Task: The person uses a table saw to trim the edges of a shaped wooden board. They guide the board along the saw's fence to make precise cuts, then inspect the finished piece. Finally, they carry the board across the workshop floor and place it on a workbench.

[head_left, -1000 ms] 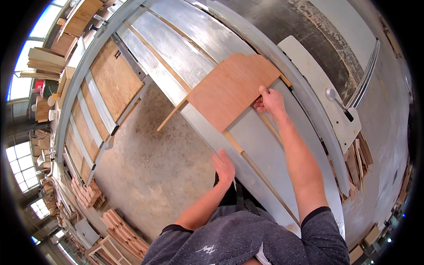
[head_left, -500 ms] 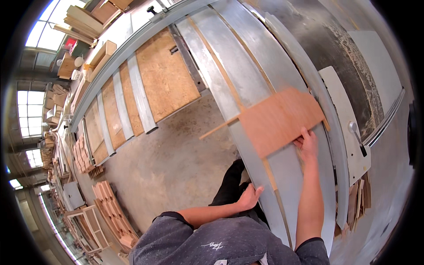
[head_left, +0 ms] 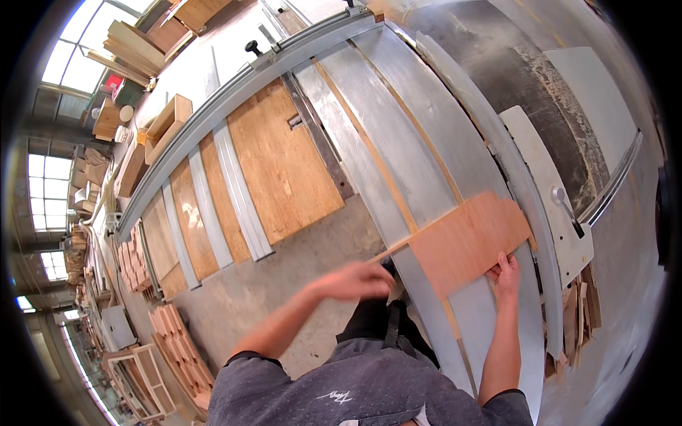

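A reddish plywood panel with a shaped right end lies on the metal sliding table, across its narrow wood-coloured slots. A thin wooden strip runs out from under the panel's left side. My right hand grips the panel's near edge at the right, fingers curled beneath or against it. My left hand is blurred in the air below the strip, left of the table; whether its fingers hold anything is unclear.
A side frame with plywood boards and metal bars extends left. A white machine plate with a lever is at right, above offcuts. A metal rail crosses the back. Stacked lumber lies on the floor at lower left.
The panel and strip have moved toward me along the table, my right hand holding on. My left hand has risen from the table's edge toward the strip. The view has shifted.
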Demonstrator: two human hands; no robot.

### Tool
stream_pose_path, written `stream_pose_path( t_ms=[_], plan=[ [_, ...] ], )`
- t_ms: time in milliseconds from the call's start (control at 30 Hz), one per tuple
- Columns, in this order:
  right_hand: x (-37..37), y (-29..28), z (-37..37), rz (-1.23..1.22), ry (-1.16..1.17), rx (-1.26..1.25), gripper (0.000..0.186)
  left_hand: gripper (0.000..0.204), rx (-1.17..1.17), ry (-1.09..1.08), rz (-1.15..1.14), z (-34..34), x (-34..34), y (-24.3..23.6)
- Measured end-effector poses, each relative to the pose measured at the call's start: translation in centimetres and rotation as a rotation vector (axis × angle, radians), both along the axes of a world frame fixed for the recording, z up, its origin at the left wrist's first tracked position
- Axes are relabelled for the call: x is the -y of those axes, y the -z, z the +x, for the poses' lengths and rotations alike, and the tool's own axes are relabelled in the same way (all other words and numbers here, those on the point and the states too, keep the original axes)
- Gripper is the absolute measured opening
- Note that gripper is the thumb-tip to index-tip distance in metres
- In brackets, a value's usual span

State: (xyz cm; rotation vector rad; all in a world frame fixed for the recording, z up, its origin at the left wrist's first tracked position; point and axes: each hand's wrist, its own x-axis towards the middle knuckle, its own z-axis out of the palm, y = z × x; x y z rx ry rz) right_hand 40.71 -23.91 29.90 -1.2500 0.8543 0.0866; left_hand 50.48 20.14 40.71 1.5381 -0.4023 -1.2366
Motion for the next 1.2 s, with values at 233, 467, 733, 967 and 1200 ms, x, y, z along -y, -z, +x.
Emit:
stream_pose_path(
  t_ms=[233,467,733,967,1200],
  plan=[
    [-2.1,-0.4,0.9,0.008,0.185,-0.044,0.033,0.066,0.896,-0.682,0.922,21.7,-17.9,4.4],
    [-7.5,-1.9,6.0,0.091,0.22,0.106,0.028,0.095,1.099,-0.661,1.28,38.0,-27.5,6.3],
    [-12.8,-2.1,13.2,0.19,0.224,0.148,0.027,0.089,0.996,-0.569,1.456,46.8,-28.5,7.0],
    [-13.6,-0.8,14.6,0.117,0.238,0.099,0.03,0.057,1.045,-0.537,1.474,47.9,-26.2,5.4],
    [-12.8,-0.6,14.6,0.149,0.214,0.096,0.032,0.051,0.947,-0.539,1.527,49.9,-28.0,5.0]
  ],
)
